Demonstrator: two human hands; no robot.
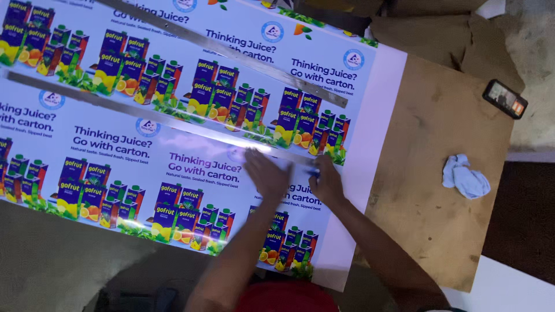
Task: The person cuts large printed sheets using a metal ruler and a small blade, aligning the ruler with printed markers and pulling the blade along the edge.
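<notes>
A large glossy printed sheet [173,133] with repeated pictures of juice cartons lies across a brown board [439,173]. A long metal ruler [115,107] rests on the sheet, its right end near my hands. My left hand [265,173] lies flat with fingers spread on the sheet just below the ruler's end. My right hand [326,180] is closed on a small blue cutter [313,171], its tip on the sheet beside the ruler.
A second metal ruler [231,49] lies diagonally across the sheet's upper part. A crumpled pale blue cloth [465,176] sits on the board at the right. A phone [504,99] lies at the board's far right edge. Brown cardboard [439,29] is piled beyond.
</notes>
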